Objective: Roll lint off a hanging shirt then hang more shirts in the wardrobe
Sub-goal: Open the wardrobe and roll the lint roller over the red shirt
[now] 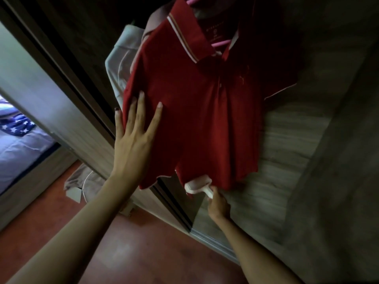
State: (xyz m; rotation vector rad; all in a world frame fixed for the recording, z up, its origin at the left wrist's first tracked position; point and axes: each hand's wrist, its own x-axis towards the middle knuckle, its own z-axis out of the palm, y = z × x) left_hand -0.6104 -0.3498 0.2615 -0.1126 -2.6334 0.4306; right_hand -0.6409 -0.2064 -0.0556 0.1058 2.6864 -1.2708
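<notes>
While the left hand [131, 144] lies flat and released on the hanging red shirt [190, 111], the right hand's [218, 206] grip clasps the lint roller [198, 185] at the hem — keep the cloth taut, I'd say.

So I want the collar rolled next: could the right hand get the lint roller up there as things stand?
Probably yes. The right hand holds the lint roller at the hem of the red shirt; the front up to the collar is bare, and the left hand lies flat at the side.
</notes>
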